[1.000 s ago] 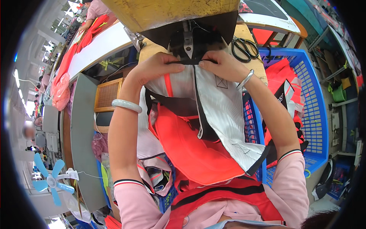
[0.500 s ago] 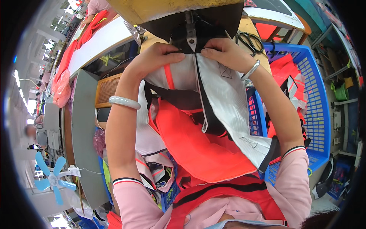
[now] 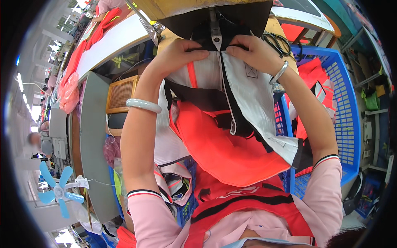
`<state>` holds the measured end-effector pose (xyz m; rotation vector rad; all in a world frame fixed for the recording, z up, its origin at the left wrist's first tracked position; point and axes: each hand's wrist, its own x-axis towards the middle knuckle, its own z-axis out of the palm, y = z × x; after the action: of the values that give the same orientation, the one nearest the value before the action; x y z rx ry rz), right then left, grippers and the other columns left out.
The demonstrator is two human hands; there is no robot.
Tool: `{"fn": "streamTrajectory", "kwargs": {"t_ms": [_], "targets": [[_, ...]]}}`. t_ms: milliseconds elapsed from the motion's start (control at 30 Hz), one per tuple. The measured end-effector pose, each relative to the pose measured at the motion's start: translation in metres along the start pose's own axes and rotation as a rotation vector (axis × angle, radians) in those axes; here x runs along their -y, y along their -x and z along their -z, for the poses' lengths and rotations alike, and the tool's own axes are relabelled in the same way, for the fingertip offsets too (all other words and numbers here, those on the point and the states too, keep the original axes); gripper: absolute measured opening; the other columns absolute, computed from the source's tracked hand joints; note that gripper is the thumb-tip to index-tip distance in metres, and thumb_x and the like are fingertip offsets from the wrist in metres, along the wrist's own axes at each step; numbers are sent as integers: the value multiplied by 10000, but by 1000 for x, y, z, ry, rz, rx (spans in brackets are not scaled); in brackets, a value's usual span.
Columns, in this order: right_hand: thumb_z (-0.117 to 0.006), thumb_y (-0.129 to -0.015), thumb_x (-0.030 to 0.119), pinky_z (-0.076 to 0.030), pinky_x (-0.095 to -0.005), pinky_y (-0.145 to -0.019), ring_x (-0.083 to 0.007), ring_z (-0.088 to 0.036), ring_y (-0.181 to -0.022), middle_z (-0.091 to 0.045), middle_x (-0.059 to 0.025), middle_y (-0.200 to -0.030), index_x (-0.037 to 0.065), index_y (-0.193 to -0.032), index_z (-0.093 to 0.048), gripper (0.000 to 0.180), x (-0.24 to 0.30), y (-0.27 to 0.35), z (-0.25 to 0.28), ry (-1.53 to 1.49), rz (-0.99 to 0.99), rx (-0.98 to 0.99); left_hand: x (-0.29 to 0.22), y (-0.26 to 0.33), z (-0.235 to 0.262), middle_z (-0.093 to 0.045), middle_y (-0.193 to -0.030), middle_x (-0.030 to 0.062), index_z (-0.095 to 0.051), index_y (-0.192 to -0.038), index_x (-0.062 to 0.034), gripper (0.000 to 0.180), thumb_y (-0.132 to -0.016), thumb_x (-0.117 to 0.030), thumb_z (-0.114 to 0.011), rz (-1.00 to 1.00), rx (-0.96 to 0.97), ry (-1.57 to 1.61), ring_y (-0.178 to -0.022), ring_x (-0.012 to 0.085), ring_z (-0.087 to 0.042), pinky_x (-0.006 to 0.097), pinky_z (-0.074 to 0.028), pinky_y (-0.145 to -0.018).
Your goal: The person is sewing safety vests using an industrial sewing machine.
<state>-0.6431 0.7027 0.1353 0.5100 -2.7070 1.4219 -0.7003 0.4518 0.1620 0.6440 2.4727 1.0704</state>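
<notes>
Under the sewing machine's needle (image 3: 214, 31), left hand (image 3: 180, 51) and right hand (image 3: 252, 51) pinch the white-and-orange garment (image 3: 231, 124) flat; most fabric hangs unfed below both hands.

sewing machine (image 3: 198, 12) cropped above, distant workers blurred

Two hands (image 3: 182, 51) (image 3: 252, 51), two bracelets (image 3: 143, 105) (image 3: 280, 72), one pair of scissors (image 3: 278, 42), one blue basket (image 3: 345, 124), one small blue fan (image 3: 58, 191)
</notes>
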Motion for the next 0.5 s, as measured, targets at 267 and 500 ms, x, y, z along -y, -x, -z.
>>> {"fn": "streamTrajectory", "kwargs": {"t_ms": [267, 500], "targets": [[-654, -901, 281, -499, -323, -720, -209, -645, -768, -684, -139, -836, 1, -1004, -677, 299, -2, 7, -7, -22, 15, -57, 3, 2, -6, -698, -961, 33, -705, -1091, 25, 387, -868, -289, -738, 38, -51, -1, -860, 95, -599, 252, -478, -828], [-614, -947, 287, -459, -270, -716, -102, -553, -757, -641, -35, -838, 17, -1032, -644, 285, -7, 13, 26, 83, -66, -207, -3, 23, 18, -698, -861, 43, -692, -1062, 51, 337, -873, -227, -696, 108, -249, -45, -773, 110, -600, 280, -487, -754]]}}
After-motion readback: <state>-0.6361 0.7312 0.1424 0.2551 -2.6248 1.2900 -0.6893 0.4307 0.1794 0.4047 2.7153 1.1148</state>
